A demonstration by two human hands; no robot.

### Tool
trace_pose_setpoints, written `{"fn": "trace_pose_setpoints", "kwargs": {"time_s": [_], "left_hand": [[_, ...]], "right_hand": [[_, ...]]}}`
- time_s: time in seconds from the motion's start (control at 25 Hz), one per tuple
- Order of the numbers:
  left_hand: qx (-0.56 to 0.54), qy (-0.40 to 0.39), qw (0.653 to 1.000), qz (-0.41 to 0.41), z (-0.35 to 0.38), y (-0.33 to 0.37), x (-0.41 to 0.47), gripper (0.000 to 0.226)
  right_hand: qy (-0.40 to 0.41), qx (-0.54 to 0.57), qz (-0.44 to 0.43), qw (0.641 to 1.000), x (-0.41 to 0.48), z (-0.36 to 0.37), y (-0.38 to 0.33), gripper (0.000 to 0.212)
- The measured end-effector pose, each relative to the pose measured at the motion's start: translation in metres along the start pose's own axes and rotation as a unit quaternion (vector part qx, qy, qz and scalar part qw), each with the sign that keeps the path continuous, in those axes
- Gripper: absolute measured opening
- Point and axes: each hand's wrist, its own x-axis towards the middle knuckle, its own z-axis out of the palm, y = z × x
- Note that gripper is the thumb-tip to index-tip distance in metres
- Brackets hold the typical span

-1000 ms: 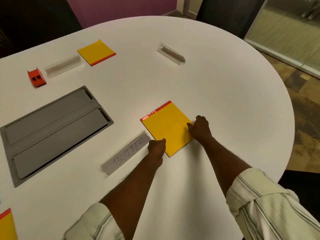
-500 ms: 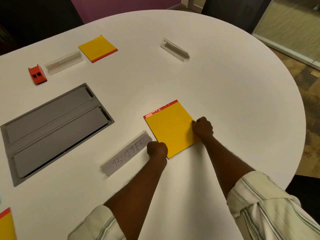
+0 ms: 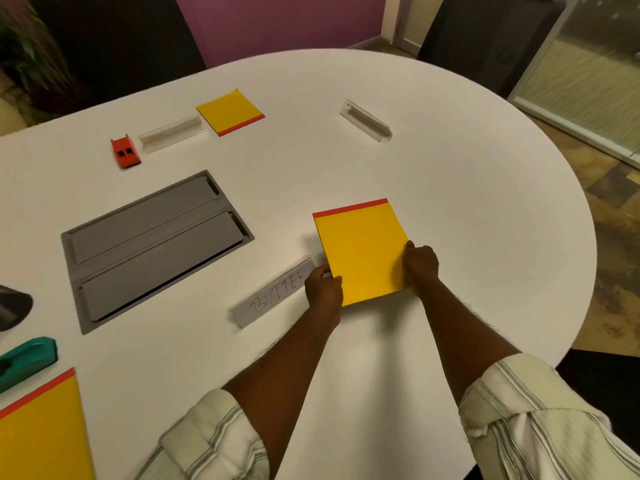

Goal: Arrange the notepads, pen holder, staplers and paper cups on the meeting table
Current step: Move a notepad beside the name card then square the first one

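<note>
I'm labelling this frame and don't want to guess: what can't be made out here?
Head view only:
- Name card: end of its writing hidden by the left hand.
- Held notepad: fingers beneath it hidden.
- Nearest notepad: cut off by the left and bottom edges.
- Green stapler: cut off by the left edge.
- Dark object: mostly out of frame, unidentifiable.
- Far-left card holder: any writing too small.

A purple wall (image 3: 277, 22) stands behind the white table (image 3: 467, 174); frosted glass panel (image 3: 588, 71) and mottled floor (image 3: 616, 216) at right.
</note>
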Motion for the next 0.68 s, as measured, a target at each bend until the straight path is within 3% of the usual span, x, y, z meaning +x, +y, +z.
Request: {"fn": "trace_pose_setpoints", "kwargs": {"time_s": [0.36, 0.68], "left_hand": [[-0.068, 0.011, 0.996, 0.051, -0.055, 0.006, -0.058, 0.035], [-0.071, 0.037, 0.994, 0.069, -0.151, -0.019, -0.094, 0.038]], "right_hand": [[0.027, 0.083, -0.038, 0.995, -0.096, -0.012, -0.015, 0.047], [-0.017, 0.115, -0.058, 0.992, -0.2, 0.026, -0.006, 0.041]]}}
